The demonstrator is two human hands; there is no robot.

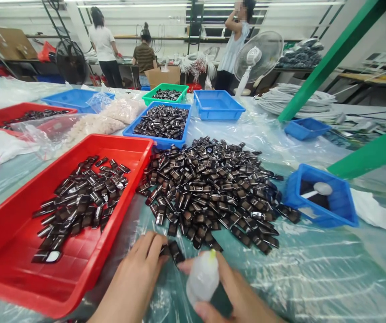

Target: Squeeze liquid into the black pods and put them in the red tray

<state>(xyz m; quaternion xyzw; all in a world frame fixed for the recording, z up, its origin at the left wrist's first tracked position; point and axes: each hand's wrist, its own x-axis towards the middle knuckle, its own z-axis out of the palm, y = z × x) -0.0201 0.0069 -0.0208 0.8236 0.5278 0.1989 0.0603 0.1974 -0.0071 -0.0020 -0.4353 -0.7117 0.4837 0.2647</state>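
Observation:
My left hand [144, 258] is on the plastic-covered table, its fingers curled over a small dark piece with a glossy black rim. A second such glossy black piece [176, 252] lies just right of those fingertips, close to a fingertip of my other hand. My right hand [228, 280] is closed round a small translucent white squeeze bottle [203, 278] with a yellowish tip, which points up and away from me. Beyond both hands spreads a big loose heap of the same black pieces [209, 188]. The bottle hides part of my right fingers.
A large red tray [7, 251] with more black pieces stands at left. Farther back are a filled blue tray [179, 142], a green tray [150, 99] and another blue tray [219, 114]. At right, a blue bin [340, 204] holds dark material and a white spoon [320, 189]. Green posts slant nearby.

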